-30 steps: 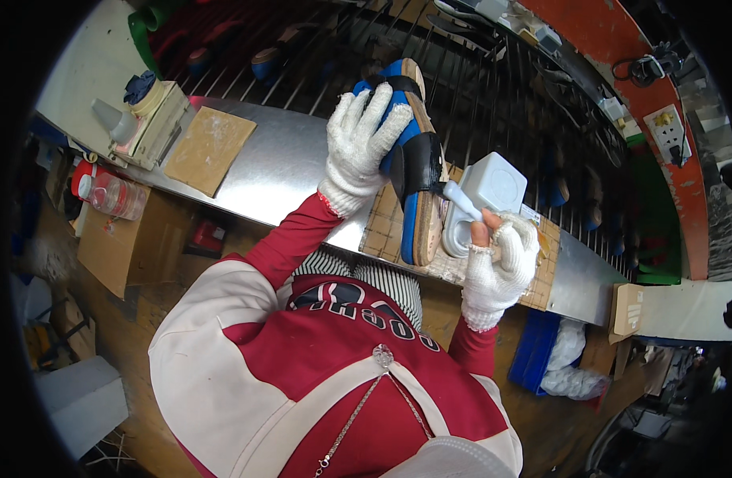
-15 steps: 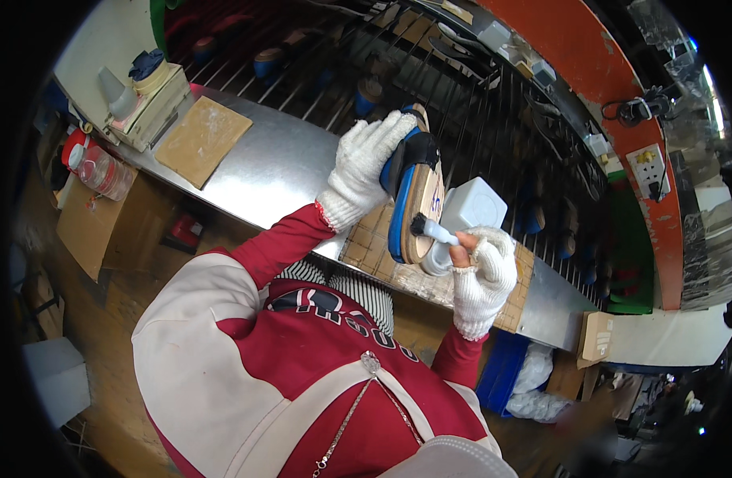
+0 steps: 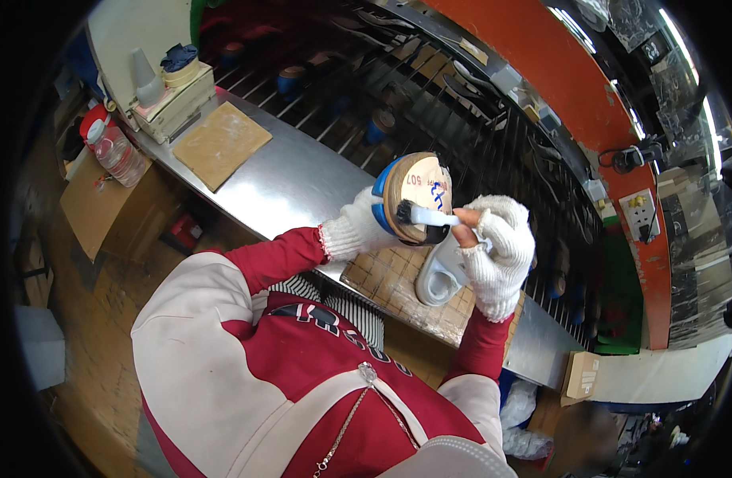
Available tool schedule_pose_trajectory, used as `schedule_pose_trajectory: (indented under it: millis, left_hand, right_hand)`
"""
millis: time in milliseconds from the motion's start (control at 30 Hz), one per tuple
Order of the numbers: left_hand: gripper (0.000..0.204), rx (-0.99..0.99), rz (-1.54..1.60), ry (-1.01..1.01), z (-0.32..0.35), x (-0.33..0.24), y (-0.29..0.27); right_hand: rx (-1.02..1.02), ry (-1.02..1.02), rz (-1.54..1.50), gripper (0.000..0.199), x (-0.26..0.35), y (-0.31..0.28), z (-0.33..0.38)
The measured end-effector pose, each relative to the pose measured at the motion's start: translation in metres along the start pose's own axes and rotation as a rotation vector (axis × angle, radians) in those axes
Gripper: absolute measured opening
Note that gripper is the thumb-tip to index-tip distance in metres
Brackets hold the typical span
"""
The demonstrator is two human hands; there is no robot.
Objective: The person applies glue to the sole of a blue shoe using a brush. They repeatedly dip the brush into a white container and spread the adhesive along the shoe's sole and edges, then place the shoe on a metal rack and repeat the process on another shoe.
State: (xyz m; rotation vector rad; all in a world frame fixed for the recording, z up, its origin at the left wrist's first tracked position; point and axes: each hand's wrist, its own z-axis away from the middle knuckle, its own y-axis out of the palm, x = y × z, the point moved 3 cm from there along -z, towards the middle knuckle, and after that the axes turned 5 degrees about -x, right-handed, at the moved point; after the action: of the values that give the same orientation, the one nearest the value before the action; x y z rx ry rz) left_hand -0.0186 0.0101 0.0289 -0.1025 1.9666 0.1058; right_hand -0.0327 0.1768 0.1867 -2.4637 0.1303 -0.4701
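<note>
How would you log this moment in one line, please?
Left hand: holds blue-sided shoe | right hand: holds pale brush, bristles at shoe's edge | white container: on gridded board

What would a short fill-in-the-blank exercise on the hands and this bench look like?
The right hand holds a brush with ____ bristles.
The left hand wears a white knitted ____.
The tan board lies to the picture's ____ of the sandal.
Missing words: black; glove; left.
</note>
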Motion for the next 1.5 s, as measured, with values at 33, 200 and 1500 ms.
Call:
schedule_pose_trajectory:
  millis: [33,200,1500]
  left_hand:
    - [0.089,0.025,-0.113,0.035,0.001,-0.011,-0.001]
    - [0.083,0.175,0.136,-0.302,0.026,-0.057,-0.01]
    - [0.076,-0.155,1.153,-0.669,0.032,0.002,-0.003]
  right_hand:
    - [0.034,-0.028,0.009,0.023,0.0,0.001,-0.008]
    - [0.125,-0.048,-0.074,0.02,-0.009,0.012,-0.037]
    - [-0.247,0.891,0.086,0.017,-0.054,-0.051,0.206]
